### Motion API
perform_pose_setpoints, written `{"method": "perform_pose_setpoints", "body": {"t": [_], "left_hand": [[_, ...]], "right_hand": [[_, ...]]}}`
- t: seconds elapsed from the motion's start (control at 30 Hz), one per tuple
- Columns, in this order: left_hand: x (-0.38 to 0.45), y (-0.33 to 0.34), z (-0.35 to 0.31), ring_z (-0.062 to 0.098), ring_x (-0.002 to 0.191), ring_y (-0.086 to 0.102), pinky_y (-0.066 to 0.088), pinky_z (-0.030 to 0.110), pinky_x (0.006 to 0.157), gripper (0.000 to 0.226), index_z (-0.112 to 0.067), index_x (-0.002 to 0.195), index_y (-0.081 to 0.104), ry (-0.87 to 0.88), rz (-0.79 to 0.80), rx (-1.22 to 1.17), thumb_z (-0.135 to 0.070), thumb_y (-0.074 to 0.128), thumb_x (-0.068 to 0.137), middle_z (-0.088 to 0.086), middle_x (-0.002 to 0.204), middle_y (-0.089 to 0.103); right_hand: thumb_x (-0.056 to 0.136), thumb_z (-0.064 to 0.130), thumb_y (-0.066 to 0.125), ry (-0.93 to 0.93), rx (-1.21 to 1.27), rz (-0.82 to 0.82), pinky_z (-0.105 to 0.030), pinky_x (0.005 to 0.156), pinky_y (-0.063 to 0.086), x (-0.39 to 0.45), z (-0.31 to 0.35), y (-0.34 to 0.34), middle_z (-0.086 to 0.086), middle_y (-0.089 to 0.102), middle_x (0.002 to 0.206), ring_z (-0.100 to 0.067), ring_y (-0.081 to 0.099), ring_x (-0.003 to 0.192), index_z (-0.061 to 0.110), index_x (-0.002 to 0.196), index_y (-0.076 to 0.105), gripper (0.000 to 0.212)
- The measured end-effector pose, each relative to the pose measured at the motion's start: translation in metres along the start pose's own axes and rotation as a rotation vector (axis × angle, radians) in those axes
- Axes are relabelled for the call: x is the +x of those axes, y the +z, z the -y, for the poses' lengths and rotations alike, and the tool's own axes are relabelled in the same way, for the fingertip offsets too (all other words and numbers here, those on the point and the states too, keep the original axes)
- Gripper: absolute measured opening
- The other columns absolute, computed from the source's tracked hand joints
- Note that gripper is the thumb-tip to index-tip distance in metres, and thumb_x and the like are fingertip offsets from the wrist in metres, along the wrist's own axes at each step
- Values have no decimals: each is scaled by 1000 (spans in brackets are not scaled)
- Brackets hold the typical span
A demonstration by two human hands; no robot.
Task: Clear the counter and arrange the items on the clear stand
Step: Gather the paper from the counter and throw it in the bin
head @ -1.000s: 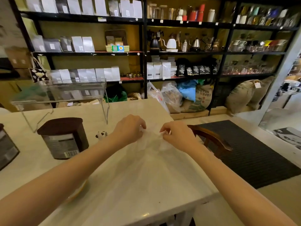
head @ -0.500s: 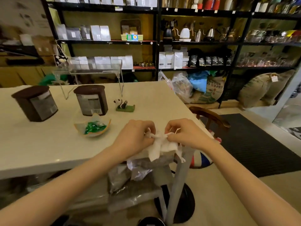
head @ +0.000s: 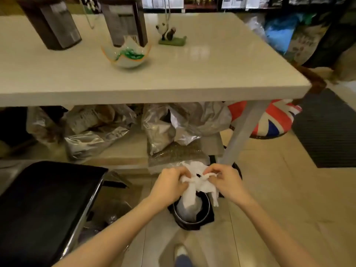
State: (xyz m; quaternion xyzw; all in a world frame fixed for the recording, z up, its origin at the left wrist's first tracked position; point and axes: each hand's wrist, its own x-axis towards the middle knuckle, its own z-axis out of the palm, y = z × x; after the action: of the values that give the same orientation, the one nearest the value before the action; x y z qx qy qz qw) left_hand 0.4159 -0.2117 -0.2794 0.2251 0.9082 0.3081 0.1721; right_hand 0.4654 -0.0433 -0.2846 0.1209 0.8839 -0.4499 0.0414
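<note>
Holding the crumpled tissue (head: 194, 182) over the bin (head: 189, 212), left hand (head: 169, 185) and right hand (head: 227, 183) both pinch it; a loose grip might drop it beside the bin.

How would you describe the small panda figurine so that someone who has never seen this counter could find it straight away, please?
Start at the white counter and look to its far side, just right of the two dark canisters. There, right of the glass candy bowl, stands the panda figurine on a small green base. It is the only black-and-white animal shape on the counter.
</note>
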Motion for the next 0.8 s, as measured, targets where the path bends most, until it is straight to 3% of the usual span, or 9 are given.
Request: {"method": "perform_pose_setpoints", "body": {"t": [0.13, 0.23, 0.3, 0.43, 0.53, 0.7, 0.8], "left_hand": [[21, 68, 67, 24, 101, 62, 48, 31, 86, 28, -13, 111, 62, -170, 113, -13, -14, 56, 84, 10, 109, 69], [41, 121, 111, 24, 104, 61, 46, 28, 85, 31, -11, 119, 56, -302, 140, -63, -14, 53, 88, 11, 116, 65], [57, 161, 139, 25, 108, 59, 45, 29, 90, 32, -10, 121, 53, -360, 169, -74, -15, 51, 89, 12, 119, 63], [90, 241, 194, 22, 115, 55, 44, 26, 92, 37, -10, 128, 47, -373, 237, -53, -14, 48, 92, 10, 127, 57], [111, 296, 235, 21, 120, 52, 42, 27, 97, 40, -12, 130, 47, -349, 263, 10, -16, 48, 90, 6, 131, 54], [143, 382, 297, 22, 96, 62, 51, 31, 85, 26, -16, 107, 60, -277, 283, 202, -18, 52, 81, 5, 106, 67], [152, 408, 310, 25, 98, 59, 46, 30, 85, 28, -14, 108, 58, -262, 330, 183, -16, 48, 83, 7, 109, 68]], "right_hand": [[86, 0, 52, 164, -8, -43, -2, 60, 39, 27, -85, 67, -4, 63, 85, -12, 55, 74, 8, 87, 68, 19], [91, 11, 49, 264, -33, -18, -15, 74, 38, 45, -149, 115, -4, 61, 102, -13, 52, 88, 9, 102, 64, 18], [93, 12, 47, 308, -77, 9, -16, 77, 35, 59, -191, 144, -7, 62, 108, -16, 54, 91, 8, 108, 62, 22], [94, 11, 42, 392, -77, 99, -16, 88, 36, 86, -270, 201, -6, 56, 116, -22, 54, 111, 7, 117, 58, 28], [95, 10, 40, 446, -27, 134, -29, 103, 40, 105, -323, 238, -13, 52, 126, -26, 52, 114, 7, 121, 54, 29], [95, 15, 38, 466, -78, 224, -28, 102, 39, 133, -391, 295, -10, 53, 130, -24, 51, 117, 10, 124, 52, 32], [96, 14, 36, 482, -100, 287, -27, 103, 36, 141, -414, 318, -12, 54, 129, -24, 48, 121, 9, 128, 48, 34]]}}
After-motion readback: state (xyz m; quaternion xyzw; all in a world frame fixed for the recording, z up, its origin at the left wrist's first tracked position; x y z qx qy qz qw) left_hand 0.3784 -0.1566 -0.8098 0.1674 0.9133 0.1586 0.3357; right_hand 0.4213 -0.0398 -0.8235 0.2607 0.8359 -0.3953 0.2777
